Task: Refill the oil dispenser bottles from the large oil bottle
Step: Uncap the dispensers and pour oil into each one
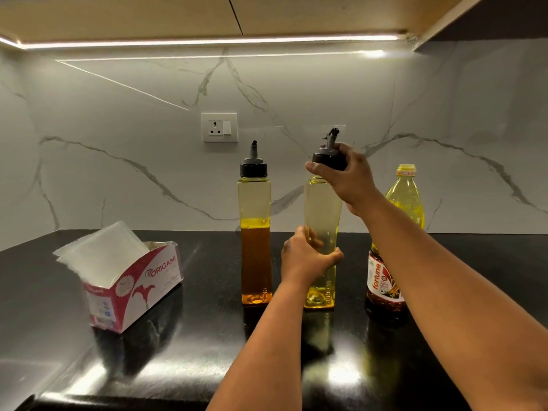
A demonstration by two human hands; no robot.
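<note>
Gripping hands — left (305,256) round dispenser bottle (321,209), right (347,176) pinching its cap (329,158) (black)

dim; LED strip (207,43) overhead; glare on countertop (207,336); edges bowed

Around the kitchen counter

A black polished countertop (184,345) runs across the room and throws back bright patches of light. On its left side stands an open red and white tissue box (135,287) printed with the word ORIGAMI, turned at an angle, with a stack of white tissues (102,250) sticking up out of its top. Behind rises a white marble wall (118,161) with grey veins. A white wall socket (219,127) with a switch is set into it near the middle. Above hangs a pale wooden cabinet (148,16), a light strip (207,42) glowing along its underside
</note>
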